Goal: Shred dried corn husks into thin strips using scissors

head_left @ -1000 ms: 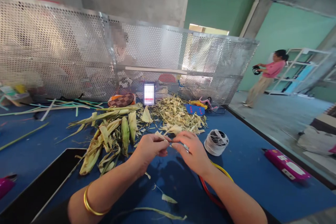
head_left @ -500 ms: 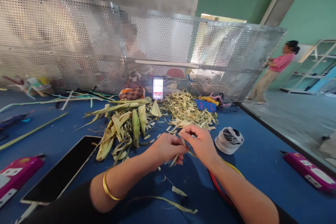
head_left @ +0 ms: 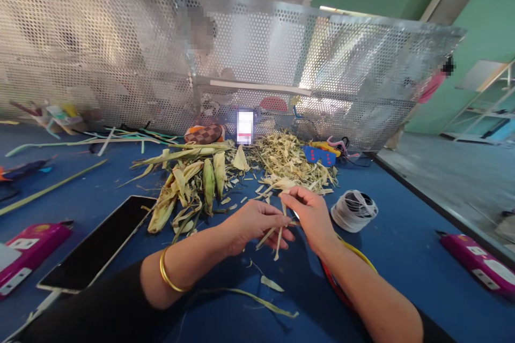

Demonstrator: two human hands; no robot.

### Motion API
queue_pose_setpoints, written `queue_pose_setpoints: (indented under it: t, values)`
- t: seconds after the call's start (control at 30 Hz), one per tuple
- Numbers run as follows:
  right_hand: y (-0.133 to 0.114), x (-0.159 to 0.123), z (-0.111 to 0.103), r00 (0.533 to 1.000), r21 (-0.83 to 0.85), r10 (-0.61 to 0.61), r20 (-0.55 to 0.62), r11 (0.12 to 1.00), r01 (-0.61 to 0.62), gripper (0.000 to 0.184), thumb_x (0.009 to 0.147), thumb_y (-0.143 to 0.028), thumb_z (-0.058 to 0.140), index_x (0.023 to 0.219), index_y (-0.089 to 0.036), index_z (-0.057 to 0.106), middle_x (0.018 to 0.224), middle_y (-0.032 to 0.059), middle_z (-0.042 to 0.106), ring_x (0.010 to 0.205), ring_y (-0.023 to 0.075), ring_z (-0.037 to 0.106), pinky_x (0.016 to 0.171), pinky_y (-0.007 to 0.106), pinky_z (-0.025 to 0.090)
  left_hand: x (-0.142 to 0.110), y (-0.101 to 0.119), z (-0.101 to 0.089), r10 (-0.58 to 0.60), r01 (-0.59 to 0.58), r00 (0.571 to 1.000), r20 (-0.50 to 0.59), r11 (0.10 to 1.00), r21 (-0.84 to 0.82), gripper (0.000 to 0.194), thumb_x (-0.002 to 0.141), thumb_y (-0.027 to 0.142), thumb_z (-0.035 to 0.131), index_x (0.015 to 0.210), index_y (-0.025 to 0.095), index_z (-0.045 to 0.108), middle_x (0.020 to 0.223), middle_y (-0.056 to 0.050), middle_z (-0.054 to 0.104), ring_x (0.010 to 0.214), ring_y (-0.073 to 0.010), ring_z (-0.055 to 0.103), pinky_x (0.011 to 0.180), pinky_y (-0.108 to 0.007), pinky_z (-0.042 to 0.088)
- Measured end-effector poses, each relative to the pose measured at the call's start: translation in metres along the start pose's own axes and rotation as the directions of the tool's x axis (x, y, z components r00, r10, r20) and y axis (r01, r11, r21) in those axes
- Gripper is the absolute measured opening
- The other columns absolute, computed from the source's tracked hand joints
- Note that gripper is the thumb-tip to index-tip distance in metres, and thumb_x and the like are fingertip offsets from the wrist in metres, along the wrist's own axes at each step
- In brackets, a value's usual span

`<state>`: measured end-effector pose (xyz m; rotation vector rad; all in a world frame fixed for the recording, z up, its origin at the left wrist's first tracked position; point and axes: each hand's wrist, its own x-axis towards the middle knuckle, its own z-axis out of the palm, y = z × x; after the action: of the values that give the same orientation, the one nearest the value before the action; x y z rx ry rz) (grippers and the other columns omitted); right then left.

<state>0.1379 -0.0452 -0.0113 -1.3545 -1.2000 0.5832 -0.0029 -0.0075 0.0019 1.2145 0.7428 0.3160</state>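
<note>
Two bare hands over one blue table (head_left: 406, 273): left hand (head_left: 259, 220) with thumb and fingers pinched narrow on pale husk strips (head_left: 279, 241), right hand (head_left: 314, 217) with thumb and fingertips drawn together at the upper end of one strip, just above the left fingertips. Two loose ends below the left thumb, apart from each other, one slanting down to the left, the other nearly straight down. Cannot tell the exact number of strips, with the crossing partly hidden by fingers. One gold bracelet (head_left: 162, 268) on the left forearm. Beyond the hands, one heap of husk shreds (head_left: 289, 158), and to its left one pile of husk leaves (head_left: 163, 214), too tangled to count. One spool of white thread (head_left: 348, 220) near the right hand. Two magenta devices, one at each side of the table. One flat device with a dark screen (head_left: 100, 246) left of the left forearm; one lit screen (head_left: 244, 127) at the back, beside one checkered pouch (head_left: 204, 134). Below the hands, one small husk piece (head_left: 272, 283) and one long strand (head_left: 276, 308), both lying free.
</note>
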Motion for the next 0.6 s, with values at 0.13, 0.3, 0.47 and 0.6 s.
queue_pose_setpoints:
  t: [0.13,0.3,0.47,0.6]
  values:
    - [0.0,0.002,-0.014,0.875,-0.366,-0.485,0.0,0.814,0.451,0.016,0.082,-0.021,0.054,0.094,-0.02,0.065,0.088,0.0059,0.061,0.086,0.0195,0.056,0.079,0.033,0.043,0.003,0.002,-0.004,0.021,-0.045,0.988,-0.153,0.987,-0.157,0.029,0.065,0.038,0.074,0.078,0.013,0.066,0.074,-0.006,0.071,0.062,-0.014,0.066,0.057,-0.022,0.048]
    - [-0.008,-0.002,-0.021,0.554,-0.431,-0.621,0.554,0.356,0.83,0.029,0.089,-0.009,0.04,0.1,-0.021,0.064,0.085,0.0061,0.063,0.078,0.0165,0.056,0.07,0.031,0.041,0.005,0.005,-0.011,0.058,-0.129,0.964,-0.258,0.955,-0.267,0.023,0.067,0.032,0.074,0.074,0.012,0.067,0.069,-0.004,0.067,0.059,-0.0093,0.061,0.06,-0.021,0.049]
    - [-0.004,-0.003,-0.015,0.494,-0.431,-0.609,0.621,0.261,0.864,0.024,0.09,-0.01,0.041,0.09,-0.019,0.064,0.083,0.0055,0.065,0.077,0.0156,0.058,0.075,0.033,0.039,0.007,0.003,-0.012,0.064,-0.133,0.969,-0.238,0.949,-0.287,0.025,0.06,0.031,0.078,0.07,0.01,0.067,0.065,-0.002,0.065,0.057,-0.0083,0.058,0.06,-0.021,0.048]
    - [-0.001,-0.003,-0.017,0.51,-0.448,-0.629,0.587,0.273,0.852,0.021,0.089,-0.007,0.041,0.089,-0.016,0.061,0.082,0.0056,0.066,0.075,0.0154,0.057,0.076,0.033,0.039,0.007,0.003,-0.011,0.084,-0.15,0.964,-0.251,0.954,-0.259,0.029,0.052,0.03,0.083,0.068,0.01,0.069,0.066,-0.004,0.066,0.061,-0.0118,0.06,0.066,-0.026,0.05]
